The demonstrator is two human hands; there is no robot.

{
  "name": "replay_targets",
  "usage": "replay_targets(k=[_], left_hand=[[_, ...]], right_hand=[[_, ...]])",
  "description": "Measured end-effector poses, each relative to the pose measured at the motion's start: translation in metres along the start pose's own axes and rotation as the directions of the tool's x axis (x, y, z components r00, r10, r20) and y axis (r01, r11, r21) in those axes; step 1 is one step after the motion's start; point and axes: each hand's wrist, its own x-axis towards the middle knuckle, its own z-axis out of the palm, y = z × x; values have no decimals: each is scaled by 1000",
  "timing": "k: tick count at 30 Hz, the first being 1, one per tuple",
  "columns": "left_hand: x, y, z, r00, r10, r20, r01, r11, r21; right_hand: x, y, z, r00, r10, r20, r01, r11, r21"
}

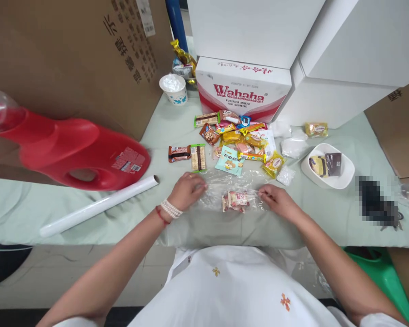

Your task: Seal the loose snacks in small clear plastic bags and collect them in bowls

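"The right hand [278, 200] is pinching one edge of some clear plastic [254, 179]. What about the left hand [188, 190]?"

"In this head view, its fingers are bent at the other edge. They look close together, but I can't tell if they are pinching too."

"Why are the hands apart like that?"

"I think it's to pull the thin plastic wide. It looks crinkly, so it might bunch up if nobody held it."

"Where are the little red and white packets [237, 200]?"

"Right between the two hands. The plastic is around them or under them, I can't tell which. Being in the middle makes them easy to reach from both sides."

"And that heap of snacks [233, 137]?"

"It's on the worktop [327, 220], just past the plastic, by the red and white box [243, 91]. Maybe that's so it's close but not in the way."

"What's on the sides?"

"On the right, a white bowl [348, 175] has a yellow packet [317, 167] and a dark packet [334, 163] in it. Its walls probably keep them together. On the left, a white roll [98, 206] lies near a big red jug [61, 141]."
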Motion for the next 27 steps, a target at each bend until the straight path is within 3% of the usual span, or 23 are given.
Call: replay_targets(k=[3, 5, 8, 9, 11, 13, 15, 18, 20, 22, 25, 27], left_hand=[[18, 0, 8, 991, -88, -102, 105, 980, 170], [14, 7, 6, 974, -76, -212, 125, 965, 231], [-6, 32, 1, 923, 8, -384, 124, 940, 318], [-13, 43, 2, 927, 63, -369, 73, 936, 344], [-22, 64, 9, 963, 207, -172, -132, 921, 367], [-24, 78, 24, 970, 240, 32, -235, 899, 371], [-20, 82, 38, 983, 138, 123, -175, 905, 387], [-12, 72, 51, 989, -33, 141, -24, 922, 386], [-9, 62, 51, 987, -63, 147, 8, 938, 345], [-9, 52, 48, 991, -37, 130, 3, 968, 251], [-18, 34, 40, 999, 46, 18, -45, 996, -74], [-28, 23, 36, 991, -23, -131, -23, 940, -340]], right_hand=[[30, 1, -10, 995, 77, -65, -91, 962, -259], [47, -4, -12, 988, 19, -152, -73, 929, -362], [70, -18, -6, 992, -41, -118, -13, 906, -424], [77, -23, -2, 996, -23, -82, -15, 898, -439], [87, -29, 5, 999, 43, -8, -42, 889, -455], [91, -31, 8, 994, 83, 64, -46, 896, -441], [87, -31, 6, 992, 20, 123, 26, 933, -358], [66, -29, 3, 959, -239, 152, 268, 939, -214], [46, -29, 8, 888, -405, 216, 447, 870, -206], [28, -29, 19, 823, -476, 309, 552, 798, -241], [11, -29, 35, 831, -445, 334, 542, 785, -301], [7, -28, 41, 858, -410, 311, 500, 806, -318]])
